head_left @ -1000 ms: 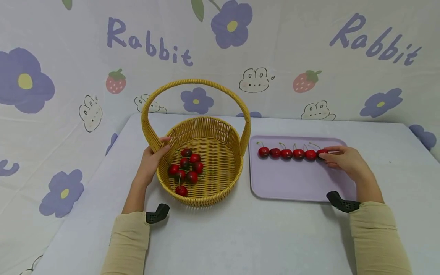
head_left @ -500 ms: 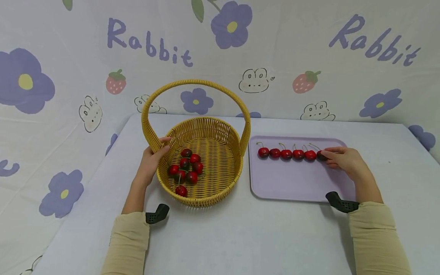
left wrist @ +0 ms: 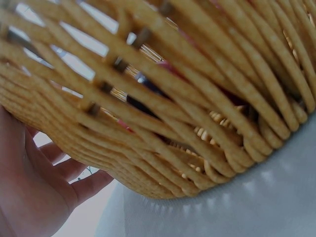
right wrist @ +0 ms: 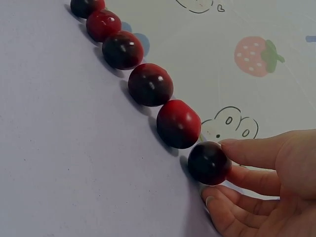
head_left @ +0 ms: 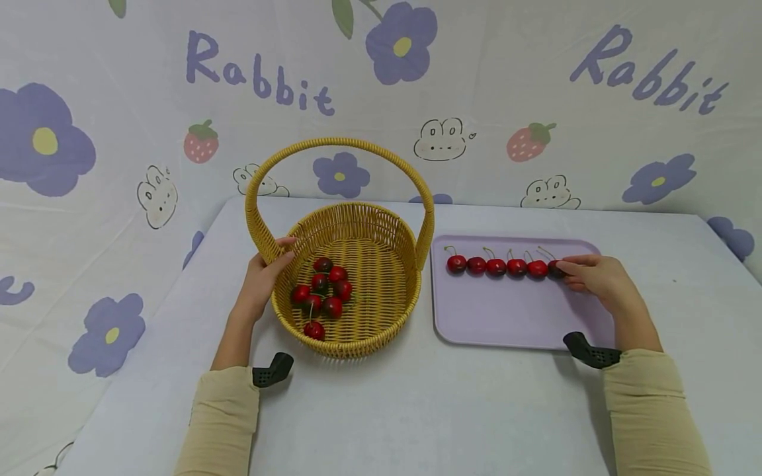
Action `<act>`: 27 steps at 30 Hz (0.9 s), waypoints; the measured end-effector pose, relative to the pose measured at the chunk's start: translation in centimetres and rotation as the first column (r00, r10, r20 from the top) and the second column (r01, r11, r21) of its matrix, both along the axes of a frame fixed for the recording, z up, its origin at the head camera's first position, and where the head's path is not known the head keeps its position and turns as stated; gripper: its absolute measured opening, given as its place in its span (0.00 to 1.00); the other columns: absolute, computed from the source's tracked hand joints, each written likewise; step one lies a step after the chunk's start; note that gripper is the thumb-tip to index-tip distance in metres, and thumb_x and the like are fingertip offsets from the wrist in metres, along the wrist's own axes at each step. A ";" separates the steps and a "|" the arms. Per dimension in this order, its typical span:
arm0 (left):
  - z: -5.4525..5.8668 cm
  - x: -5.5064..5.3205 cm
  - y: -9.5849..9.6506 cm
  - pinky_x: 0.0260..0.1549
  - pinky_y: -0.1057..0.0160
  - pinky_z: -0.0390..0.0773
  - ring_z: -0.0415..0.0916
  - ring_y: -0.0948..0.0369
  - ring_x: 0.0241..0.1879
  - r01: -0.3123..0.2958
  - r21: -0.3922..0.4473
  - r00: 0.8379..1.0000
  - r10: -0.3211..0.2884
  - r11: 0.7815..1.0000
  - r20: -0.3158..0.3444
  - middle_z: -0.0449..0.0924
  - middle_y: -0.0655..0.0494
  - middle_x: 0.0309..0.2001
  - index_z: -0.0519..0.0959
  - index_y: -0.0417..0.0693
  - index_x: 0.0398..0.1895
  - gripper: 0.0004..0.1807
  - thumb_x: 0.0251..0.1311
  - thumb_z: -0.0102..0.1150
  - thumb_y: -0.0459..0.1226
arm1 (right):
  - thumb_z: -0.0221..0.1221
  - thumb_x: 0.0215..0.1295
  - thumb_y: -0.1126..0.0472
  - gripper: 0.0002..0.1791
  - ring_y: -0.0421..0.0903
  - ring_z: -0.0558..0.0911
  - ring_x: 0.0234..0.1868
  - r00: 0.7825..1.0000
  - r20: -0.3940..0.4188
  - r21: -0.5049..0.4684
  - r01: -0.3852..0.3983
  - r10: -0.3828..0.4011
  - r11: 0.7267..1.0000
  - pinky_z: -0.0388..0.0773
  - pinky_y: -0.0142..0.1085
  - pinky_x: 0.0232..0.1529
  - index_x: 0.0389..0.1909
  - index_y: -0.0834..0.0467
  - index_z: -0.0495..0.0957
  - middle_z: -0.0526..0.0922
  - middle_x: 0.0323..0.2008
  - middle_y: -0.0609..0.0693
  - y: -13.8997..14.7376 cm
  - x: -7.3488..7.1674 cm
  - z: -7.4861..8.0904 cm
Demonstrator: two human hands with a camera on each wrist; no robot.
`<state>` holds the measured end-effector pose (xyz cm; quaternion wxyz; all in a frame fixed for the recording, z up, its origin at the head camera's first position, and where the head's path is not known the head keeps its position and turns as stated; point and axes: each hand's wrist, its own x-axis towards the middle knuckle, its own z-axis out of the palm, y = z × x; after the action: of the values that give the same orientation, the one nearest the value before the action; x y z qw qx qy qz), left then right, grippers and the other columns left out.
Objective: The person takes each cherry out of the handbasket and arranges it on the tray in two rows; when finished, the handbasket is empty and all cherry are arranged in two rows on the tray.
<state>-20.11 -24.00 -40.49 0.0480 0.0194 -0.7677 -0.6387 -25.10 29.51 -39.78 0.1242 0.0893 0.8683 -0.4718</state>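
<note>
My left hand (head_left: 260, 281) grips the left side of a yellow wicker basket (head_left: 405, 297) at the foot of its tall handle, with the thumb over the rim. Several dark red cherries (head_left: 332, 307) lie in the basket's left half. On a lilac tray (head_left: 500, 317) to the right, several cherries (head_left: 496, 267) form a straight row, most with stems pointing away. My right hand (head_left: 601, 277) pinches the cherry at the row's right end (right wrist: 209, 163) between thumb and fingers. That cherry sits right beside its neighbour (right wrist: 178, 124). The left wrist view shows the basket's woven wall (left wrist: 163, 108) close up.
A white cloth covers the table (head_left: 405, 410). Behind it hangs a white backdrop (head_left: 369, 106) printed with purple flowers, rabbits and strawberries. The arched basket handle (head_left: 339, 141) stands high over the basket. Black wrist mounts (head_left: 592, 350) sit below both hands.
My right thumb and fingers have shifted slightly on the end cherry, and its darker side and stem have turned a little. My left hand and the basket have stayed still.
</note>
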 end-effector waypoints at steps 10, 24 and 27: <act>-0.1 0.0 0.0 0.62 0.49 0.56 0.62 0.50 0.61 0.007 0.014 1.000 -0.007 1.000 -0.014 0.66 0.42 0.63 0.68 0.39 0.64 0.23 0.70 0.48 0.40 | 0.53 0.69 0.47 0.37 0.30 0.76 0.32 1.000 0.022 -0.002 0.006 -0.006 1.000 0.75 0.24 0.38 0.65 0.73 0.61 0.65 0.61 0.69 0.1 0.1 0.2; -0.2 -0.1 -0.1 0.62 0.49 0.56 0.62 0.50 0.61 0.001 0.011 1.000 -0.001 1.000 -0.008 0.66 0.43 0.63 0.68 0.41 0.64 0.23 0.70 0.49 0.41 | 0.50 0.71 0.47 0.38 0.28 0.77 0.32 1.000 -0.006 -0.063 -0.016 0.016 0.998 0.76 0.26 0.39 0.66 0.76 0.56 0.67 0.58 0.70 1.0 0.1 0.5; -0.2 -0.1 0.0 0.62 0.49 0.56 0.63 0.49 0.61 0.002 0.006 1.000 -0.001 1.000 -0.012 0.66 0.42 0.63 0.69 0.41 0.64 0.22 0.70 0.48 0.40 | 0.47 0.71 0.44 0.40 0.29 0.77 0.33 0.999 -0.035 -0.080 -0.004 0.001 0.997 0.77 0.26 0.38 0.66 0.75 0.55 0.68 0.57 0.69 1.4 0.3 1.2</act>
<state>-20.20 -24.01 -40.70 0.0520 0.0153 -0.7655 -0.6411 -24.79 30.87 -38.59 0.1131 0.0748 0.8510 -0.5074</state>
